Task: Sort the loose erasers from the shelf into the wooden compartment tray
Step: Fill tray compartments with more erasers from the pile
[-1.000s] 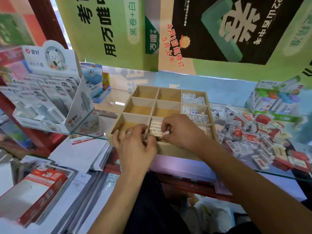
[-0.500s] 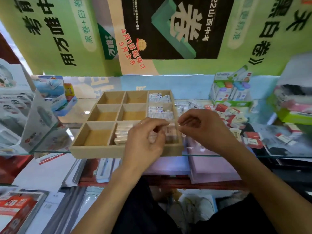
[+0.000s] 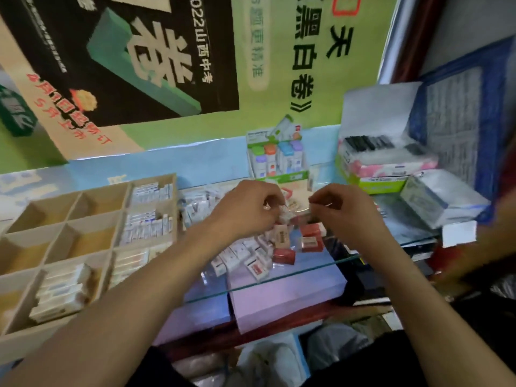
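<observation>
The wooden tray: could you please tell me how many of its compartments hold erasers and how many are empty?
Wooden tray compartments holding erasers: 4
Empty compartments: 5 (the near-left one is partly cut off by the frame edge)
Total: 9

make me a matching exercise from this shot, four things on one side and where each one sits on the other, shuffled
Things
1. wooden compartment tray
2. pile of loose erasers
3. display box of coloured-cap bottles
4. pink and green boxes

Places
A. at the back of the glass shelf, against the blue wall strip
B. at the left of the view
C. at the far right of the shelf, stacked
D. on the glass, under both hands

Pairs: 1-B, 2-D, 3-A, 4-C
</observation>
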`<state>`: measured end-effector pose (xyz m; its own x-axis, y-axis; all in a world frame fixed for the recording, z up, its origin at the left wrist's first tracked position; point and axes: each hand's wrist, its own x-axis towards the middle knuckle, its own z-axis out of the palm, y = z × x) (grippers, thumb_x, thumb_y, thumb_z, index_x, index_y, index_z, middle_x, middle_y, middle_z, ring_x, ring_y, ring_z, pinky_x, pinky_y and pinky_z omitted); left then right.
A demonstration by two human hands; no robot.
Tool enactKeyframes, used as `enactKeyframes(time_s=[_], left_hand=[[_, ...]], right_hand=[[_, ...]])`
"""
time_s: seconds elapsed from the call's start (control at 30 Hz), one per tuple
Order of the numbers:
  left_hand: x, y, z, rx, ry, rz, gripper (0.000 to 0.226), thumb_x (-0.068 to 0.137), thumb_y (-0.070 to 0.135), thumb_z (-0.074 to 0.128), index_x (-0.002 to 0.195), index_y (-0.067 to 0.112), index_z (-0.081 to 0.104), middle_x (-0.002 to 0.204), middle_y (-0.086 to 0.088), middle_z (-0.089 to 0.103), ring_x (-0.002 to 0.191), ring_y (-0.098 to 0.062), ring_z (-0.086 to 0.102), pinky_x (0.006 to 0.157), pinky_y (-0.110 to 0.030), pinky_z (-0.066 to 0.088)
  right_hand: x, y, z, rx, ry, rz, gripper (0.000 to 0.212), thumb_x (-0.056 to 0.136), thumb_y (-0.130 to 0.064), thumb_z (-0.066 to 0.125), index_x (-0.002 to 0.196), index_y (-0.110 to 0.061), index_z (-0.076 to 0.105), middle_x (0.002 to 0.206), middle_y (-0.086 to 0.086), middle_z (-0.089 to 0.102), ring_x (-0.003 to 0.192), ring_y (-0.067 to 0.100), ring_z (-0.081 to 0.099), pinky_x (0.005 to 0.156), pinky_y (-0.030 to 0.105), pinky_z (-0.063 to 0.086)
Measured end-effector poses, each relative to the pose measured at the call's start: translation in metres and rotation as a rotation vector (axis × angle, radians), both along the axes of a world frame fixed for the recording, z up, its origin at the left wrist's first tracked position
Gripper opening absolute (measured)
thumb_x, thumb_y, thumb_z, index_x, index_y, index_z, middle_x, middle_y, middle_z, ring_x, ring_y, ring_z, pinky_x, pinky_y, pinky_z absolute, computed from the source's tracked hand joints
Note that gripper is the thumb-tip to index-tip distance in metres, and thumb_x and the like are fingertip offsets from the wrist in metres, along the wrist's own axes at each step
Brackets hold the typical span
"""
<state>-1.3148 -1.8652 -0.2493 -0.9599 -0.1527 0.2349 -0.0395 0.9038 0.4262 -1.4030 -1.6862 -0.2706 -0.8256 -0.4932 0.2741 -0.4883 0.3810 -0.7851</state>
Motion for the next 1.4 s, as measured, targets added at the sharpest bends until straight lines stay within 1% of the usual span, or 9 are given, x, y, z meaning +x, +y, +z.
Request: enactKeyframes(time_s=[0.13,0.3,0.4,0.53,0.63,0.8,1.0,1.2,1.4], left_hand=[[-0.043,0.003,-0.003,-0.197,-0.168,-0.061,0.028,0.084,0.017,0.060,0.111,0.021,0.068,0.113,-0.001,0.066,0.103,-0.019,0.060,0.088,-0.033,0.049],[-0.084,0.011,-0.007,-0.458,-0.355,-0.118,0.033,0.085,0.023,0.059,0.118,0.026,0.060,0.116,-0.001,0.061,0.107,-0.023,0.054,0.079,-0.031,0.043],[-0.100,0.019,-0.005,-0.584,-0.389,-0.115,0.028,0.086,0.022,0.059,0.114,0.025,0.058,0.111,0.001,0.062,0.099,-0.021,0.054,0.074,-0.030,0.034],[-0.114,0.027,-0.004,-0.681,-0.417,-0.089,0.033,0.085,0.022,0.064,0.118,0.025,0.057,0.111,0.001,0.061,0.105,-0.023,0.057,0.074,-0.032,0.035],[-0.118,0.025,-0.008,-0.550,-0.394,-0.092,0.034,0.081,0.016,0.065,0.112,0.027,0.061,0.109,0.003,0.062,0.104,-0.022,0.058,0.075,-0.031,0.039],[-0.107,0.016,-0.020,-0.040,-0.194,-0.061,0.032,0.076,0.008,0.068,0.105,0.023,0.067,0.098,0.006,0.063,0.092,-0.017,0.061,0.080,-0.027,0.049],[-0.078,0.025,-0.010,0.593,0.103,0.123,0.027,0.080,0.003,0.073,0.101,0.019,0.068,0.092,0.004,0.058,0.066,-0.001,0.062,0.062,-0.013,0.046],[-0.006,0.019,-0.009,0.646,0.240,0.205,0.030,0.081,0.004,0.073,0.102,0.025,0.068,0.100,0.007,0.063,0.084,-0.009,0.064,0.071,-0.020,0.049],[0.043,0.012,-0.014,0.706,0.358,0.305,0.035,0.080,-0.001,0.072,0.096,0.030,0.068,0.099,0.009,0.068,0.083,-0.001,0.065,0.075,-0.019,0.054]], right_hand=[[-0.007,0.017,-0.021,0.077,-0.013,0.017,0.015,0.084,-0.005,0.066,0.084,-0.020,0.067,0.075,-0.012,0.064,0.069,-0.007,0.057,0.059,0.000,0.038],[-0.012,0.026,-0.031,0.139,-0.005,0.051,0.013,0.087,-0.006,0.062,0.090,-0.016,0.069,0.076,-0.012,0.063,0.068,-0.008,0.055,0.061,0.000,0.039],[-0.014,0.031,-0.032,0.119,-0.006,0.045,0.017,0.088,-0.006,0.061,0.085,-0.022,0.067,0.077,-0.009,0.066,0.069,-0.004,0.058,0.062,0.003,0.042],[-0.010,0.034,-0.029,0.079,-0.024,0.043,0.019,0.088,-0.008,0.061,0.083,-0.026,0.065,0.079,-0.012,0.067,0.074,0.001,0.061,0.065,0.009,0.047],[-0.005,0.031,-0.028,0.058,-0.017,0.070,0.014,0.088,-0.011,0.063,0.082,-0.024,0.064,0.075,-0.015,0.064,0.074,0.000,0.060,0.063,0.006,0.044],[0.000,0.022,-0.030,0.076,-0.010,0.118,0.010,0.087,-0.012,0.062,0.084,-0.019,0.067,0.074,-0.013,0.063,0.068,0.002,0.061,0.060,0.010,0.045],[0.003,0.019,-0.029,0.079,-0.032,0.137,0.007,0.087,-0.017,0.064,0.083,-0.021,0.068,0.074,-0.011,0.066,0.067,0.004,0.061,0.063,0.019,0.052],[0.004,0.006,-0.017,0.070,-0.053,0.114,0.007,0.088,-0.023,0.065,0.085,-0.018,0.068,0.075,-0.007,0.067,0.066,0.004,0.061,0.055,0.016,0.044],[0.021,-0.031,-0.001,0.371,0.001,0.102,0.032,0.081,-0.047,0.067,0.093,-0.018,0.061,0.090,0.001,0.061,0.076,0.019,0.062,0.061,0.028,0.046]])
